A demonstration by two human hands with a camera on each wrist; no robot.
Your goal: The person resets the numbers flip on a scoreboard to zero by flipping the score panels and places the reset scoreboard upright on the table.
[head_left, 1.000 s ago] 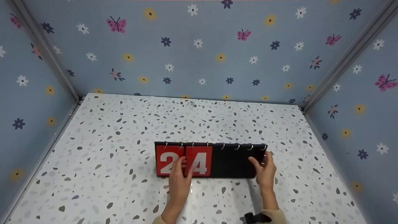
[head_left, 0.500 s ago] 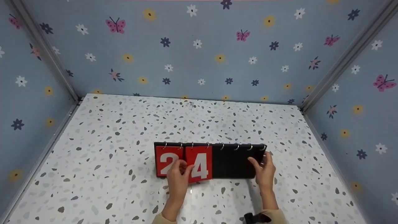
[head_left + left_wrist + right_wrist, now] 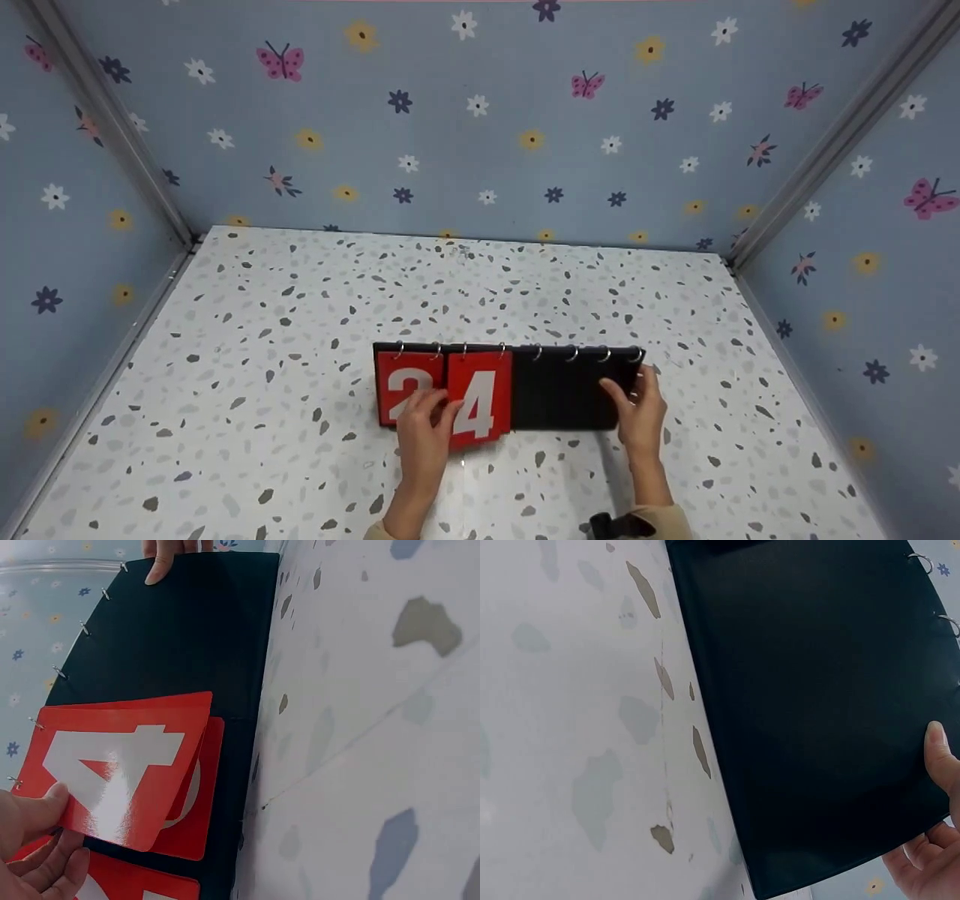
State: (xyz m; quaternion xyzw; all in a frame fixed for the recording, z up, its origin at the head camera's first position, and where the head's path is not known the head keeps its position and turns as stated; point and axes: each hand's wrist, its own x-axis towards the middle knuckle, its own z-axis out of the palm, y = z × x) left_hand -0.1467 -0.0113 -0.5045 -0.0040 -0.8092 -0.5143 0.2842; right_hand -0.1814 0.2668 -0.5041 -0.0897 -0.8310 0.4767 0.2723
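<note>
A black flip scoreboard stands tilted on the speckled table, metal rings along its top edge. On its left half hang red number cards: a 2 card, partly covered by my left hand, and a 4 card. My left hand pinches the left edge of the 4 card between thumb and fingers. In the left wrist view that 4 card is lifted off another red card, whose white digit is mostly hidden. My right hand grips the board's right end, thumb on the front, fingers behind.
The white speckled table spreads around the board. Blue flowered panels rise at the back and both sides, joined by grey corner posts. A black strap sits around the right wrist.
My left hand has gone from straighter fingers before the cards to pinching the 4 card, whose lower edge has come forward off the board. The right hand keeps its place.
</note>
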